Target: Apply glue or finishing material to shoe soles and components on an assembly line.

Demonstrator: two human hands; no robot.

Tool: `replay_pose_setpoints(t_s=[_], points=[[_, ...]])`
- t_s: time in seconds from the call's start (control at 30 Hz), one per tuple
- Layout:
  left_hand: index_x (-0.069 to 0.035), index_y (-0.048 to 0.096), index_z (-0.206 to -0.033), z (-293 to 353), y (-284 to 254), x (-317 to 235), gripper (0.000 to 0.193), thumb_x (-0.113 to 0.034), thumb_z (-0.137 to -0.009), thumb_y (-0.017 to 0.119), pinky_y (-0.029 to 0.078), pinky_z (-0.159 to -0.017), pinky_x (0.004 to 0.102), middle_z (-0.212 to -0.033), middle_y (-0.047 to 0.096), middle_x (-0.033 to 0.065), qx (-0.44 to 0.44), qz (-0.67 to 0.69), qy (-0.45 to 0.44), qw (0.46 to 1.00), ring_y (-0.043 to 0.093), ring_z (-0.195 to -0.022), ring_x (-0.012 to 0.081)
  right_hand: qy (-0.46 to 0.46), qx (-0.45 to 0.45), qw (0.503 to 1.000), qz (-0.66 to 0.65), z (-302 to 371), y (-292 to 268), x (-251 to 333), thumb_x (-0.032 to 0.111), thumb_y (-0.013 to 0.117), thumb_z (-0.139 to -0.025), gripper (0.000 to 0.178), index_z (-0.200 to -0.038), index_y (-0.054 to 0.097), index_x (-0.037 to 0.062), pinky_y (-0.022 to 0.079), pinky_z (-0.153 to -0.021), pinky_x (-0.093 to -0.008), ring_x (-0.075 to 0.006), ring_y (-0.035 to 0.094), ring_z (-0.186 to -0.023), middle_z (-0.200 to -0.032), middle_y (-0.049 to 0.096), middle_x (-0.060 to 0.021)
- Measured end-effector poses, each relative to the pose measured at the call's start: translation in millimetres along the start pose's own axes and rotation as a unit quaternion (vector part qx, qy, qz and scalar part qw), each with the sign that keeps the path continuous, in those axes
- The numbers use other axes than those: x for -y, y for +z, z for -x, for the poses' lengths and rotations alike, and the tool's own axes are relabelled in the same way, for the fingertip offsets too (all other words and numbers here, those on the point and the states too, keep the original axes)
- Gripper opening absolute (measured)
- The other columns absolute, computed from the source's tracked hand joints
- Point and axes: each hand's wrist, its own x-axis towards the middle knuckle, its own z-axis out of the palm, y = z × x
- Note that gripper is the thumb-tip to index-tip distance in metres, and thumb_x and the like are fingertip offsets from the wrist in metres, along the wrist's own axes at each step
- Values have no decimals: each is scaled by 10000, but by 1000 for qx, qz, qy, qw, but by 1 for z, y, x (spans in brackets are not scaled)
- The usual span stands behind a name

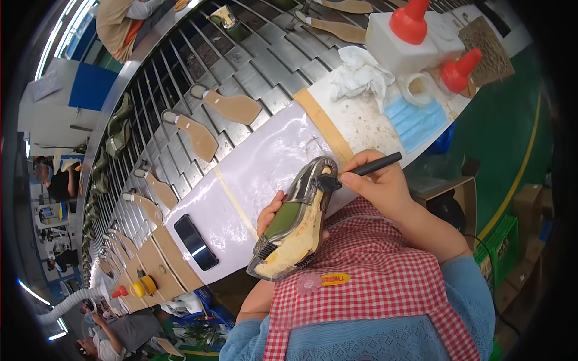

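My left hand [270, 212] is wrapped round a shoe upper on a last [294, 224], its underside turned up toward me. The shoe has a green and dark shiny side, a cream bottom and a dark toe, which points to the lower left. Between the fingers of my right hand [382, 184] is a black-handled brush [378, 163]. Its dark head touches the shoe's heel end. Below the shoe lies a red-and-white checked apron [373, 277] that I wear.
A white-covered worktop [253, 174] carries a phone [195, 242], a crumpled cloth [363, 75], a blue face mask [415, 122] and white bottles with red nozzles [409, 23]. Beyond, a slatted metal conveyor [241, 75] bears several tan soles [232, 107] and green shoes [118, 143]. Other people [126, 24] are farther off.
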Motion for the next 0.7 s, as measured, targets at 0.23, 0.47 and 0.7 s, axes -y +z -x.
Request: replay_pose_setpoints(t_s=[0.23, 0.47, 0.7], points=[[-137, 185, -1404, -7, 6, -15, 1116, -257, -562, 908, 330, -1100, 417, -1323, 345, 131, -16, -8, 16, 1000, 346, -1323, 319, -162, 13, 970, 180, 13, 7, 13, 79, 718, -775, 129, -855, 634, 25, 467, -650, -259, -155, 605, -734, -817, 630, -71], [-133, 172, -1399, -15, 6, -27, 1113, -288, -573, 902, 302, -1113, 373, -1318, 336, 123, -14, -57, 46, 997, 329, -1335, 287, 0, 95, 995, 14, 11, 5, 13, 32, 703, -785, 127, -884, 628, 4, 464, -681, -232, -109, 590, -781, -851, 626, -65], [-122, 168, -1398, -14, 3, -25, 1104, -281, -586, 898, 302, -1106, 367, -1331, 332, 136, 2, -51, 23, 998, 335, -1328, 283, -159, 80, 968, 177, 16, 7, 15, 64, 722, -776, 123, -853, 636, 19, 464, -677, -246, -92, 579, -774, -824, 623, -24]])
